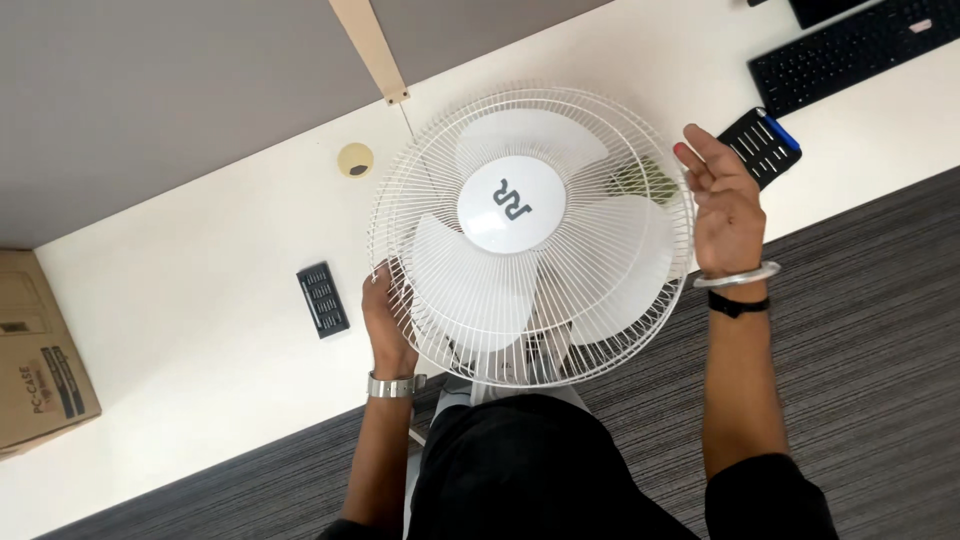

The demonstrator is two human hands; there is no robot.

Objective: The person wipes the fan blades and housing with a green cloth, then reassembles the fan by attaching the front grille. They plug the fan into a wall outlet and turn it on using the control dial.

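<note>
Looking down from the head camera, a white fan (530, 235) with a round wire cage fills the middle of the view, its face turned up toward the camera and its three pale blades visible through the wires. It sits at the near edge of a white desk (200, 290), partly over the person's lap, where dark trousers (530, 470) show below it.

The left hand (385, 315) is at the lower left rim of the cage, fingers curled around the wires and gripping them; a metal watch sits on that wrist. The right hand (725, 205) is at the right rim of the cage, palm toward the fan, fingers straight and slightly spread. It lies just beside the rim or against it, closed on nothing; whether it truly touches the wires cannot be told. A silver bangle and a dark band circle that wrist.

On the desk, a small black case (322, 299) lies to the left of the fan, well apart from it. A second black case with a blue edge (765, 143) lies just behind the right hand. A black keyboard (850, 50) is at the far right corner. A round cable hole cover (355, 159) sits beyond the fan, and a brown cardboard box (40, 360) stands at the left edge. Striped grey carpet (870, 330) covers the floor on the right.
</note>
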